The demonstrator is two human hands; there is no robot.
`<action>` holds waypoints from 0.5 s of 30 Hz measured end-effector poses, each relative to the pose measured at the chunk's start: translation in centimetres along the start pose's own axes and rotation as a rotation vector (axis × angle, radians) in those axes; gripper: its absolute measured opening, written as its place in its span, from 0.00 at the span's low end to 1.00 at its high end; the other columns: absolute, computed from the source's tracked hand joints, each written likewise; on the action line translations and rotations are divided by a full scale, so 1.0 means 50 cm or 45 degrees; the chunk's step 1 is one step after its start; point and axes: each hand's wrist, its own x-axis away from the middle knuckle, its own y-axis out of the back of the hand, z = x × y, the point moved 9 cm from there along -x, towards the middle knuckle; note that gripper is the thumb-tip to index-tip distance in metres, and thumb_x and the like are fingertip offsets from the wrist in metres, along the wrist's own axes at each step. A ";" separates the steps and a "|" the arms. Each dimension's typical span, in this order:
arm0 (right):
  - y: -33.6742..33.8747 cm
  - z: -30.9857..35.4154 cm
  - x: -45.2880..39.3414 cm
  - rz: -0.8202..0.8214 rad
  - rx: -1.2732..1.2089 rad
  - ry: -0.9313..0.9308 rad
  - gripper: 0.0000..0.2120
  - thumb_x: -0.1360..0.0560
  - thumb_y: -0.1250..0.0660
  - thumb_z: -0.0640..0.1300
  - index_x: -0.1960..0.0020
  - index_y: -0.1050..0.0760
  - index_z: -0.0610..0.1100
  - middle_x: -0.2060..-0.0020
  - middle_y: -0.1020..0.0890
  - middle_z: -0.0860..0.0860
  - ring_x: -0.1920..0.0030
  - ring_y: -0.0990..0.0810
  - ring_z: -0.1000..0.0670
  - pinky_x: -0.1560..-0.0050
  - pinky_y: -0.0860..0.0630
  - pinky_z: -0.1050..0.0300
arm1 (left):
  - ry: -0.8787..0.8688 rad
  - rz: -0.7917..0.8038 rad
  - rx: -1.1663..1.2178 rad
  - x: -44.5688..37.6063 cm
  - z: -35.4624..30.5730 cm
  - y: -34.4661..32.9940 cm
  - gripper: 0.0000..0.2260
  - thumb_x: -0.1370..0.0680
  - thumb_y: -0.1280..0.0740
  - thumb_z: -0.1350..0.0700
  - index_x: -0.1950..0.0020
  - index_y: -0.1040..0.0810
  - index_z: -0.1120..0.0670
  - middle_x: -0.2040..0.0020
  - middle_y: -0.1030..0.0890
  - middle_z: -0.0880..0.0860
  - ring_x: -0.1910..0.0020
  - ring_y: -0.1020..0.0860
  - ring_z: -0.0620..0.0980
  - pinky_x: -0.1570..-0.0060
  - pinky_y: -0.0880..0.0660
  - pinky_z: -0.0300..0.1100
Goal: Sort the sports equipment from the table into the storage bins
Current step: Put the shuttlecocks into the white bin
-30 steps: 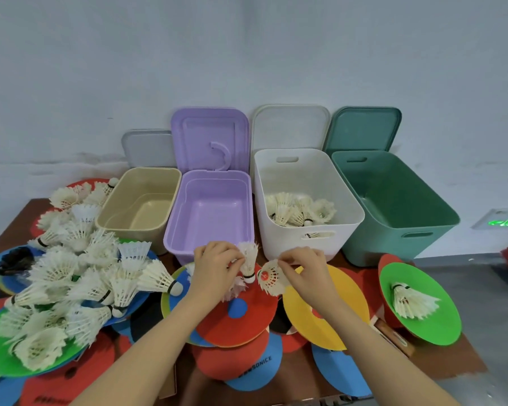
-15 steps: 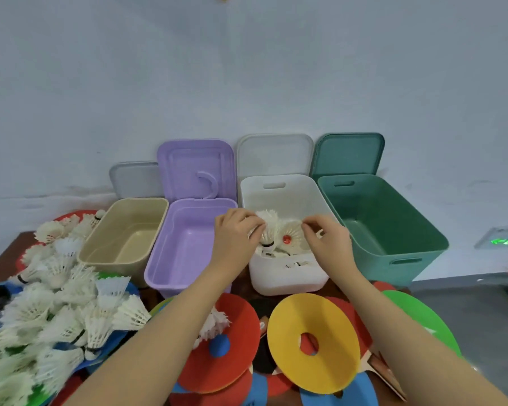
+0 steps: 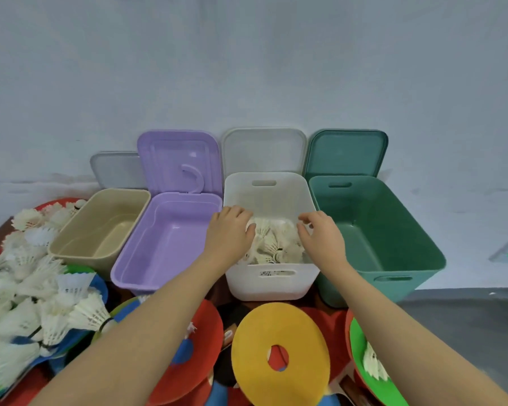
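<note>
Landmark: white rectangular plastic bin, third in a row of four along the wall

- Heap of loose white feather shuttlecocks: far to the left of the white bin, lying on the table over blue and green flat discs
- Beige rectangular plastic bin: two places left of the white bin
- Lilac plastic bin with raised lid: just left of the white bin, touching or nearly so
- Left hand: over the white bin's left rim, fingers curled inward; whether they gripped anything could not be told
- White feather shuttlecocks in the bin: piled inside the white bin, between the two hands
- Right hand: over the white bin's right side, fingers loosely bent and spread, nothing held
- Yellow flat plastic ring disc: on the table in front of the white bin, over red discs
- Dark green plastic bin: just right of the white bin
</note>
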 end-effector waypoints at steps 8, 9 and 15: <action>0.045 0.011 0.111 -0.060 0.040 0.164 0.07 0.25 0.35 0.38 0.49 0.21 0.40 0.55 0.19 0.47 0.53 0.23 0.44 0.57 0.29 0.54 | -0.302 -0.044 0.047 0.076 -0.078 0.026 0.16 0.28 0.42 0.52 0.49 0.20 0.57 0.53 0.19 0.54 0.55 0.21 0.57 0.55 0.27 0.48; 0.051 0.011 0.128 -0.059 0.044 0.169 0.06 0.25 0.35 0.37 0.50 0.21 0.40 0.55 0.19 0.47 0.53 0.23 0.45 0.57 0.30 0.55 | -0.325 -0.062 0.062 0.086 -0.088 0.029 0.16 0.28 0.42 0.52 0.49 0.20 0.57 0.52 0.19 0.54 0.54 0.21 0.57 0.54 0.27 0.48; 0.094 -0.044 0.239 -0.059 0.062 0.090 0.05 0.26 0.34 0.37 0.51 0.21 0.41 0.58 0.20 0.47 0.55 0.23 0.45 0.59 0.26 0.51 | -0.407 -0.043 0.206 0.151 -0.162 0.001 0.15 0.27 0.41 0.53 0.47 0.20 0.56 0.49 0.20 0.53 0.49 0.23 0.56 0.48 0.33 0.48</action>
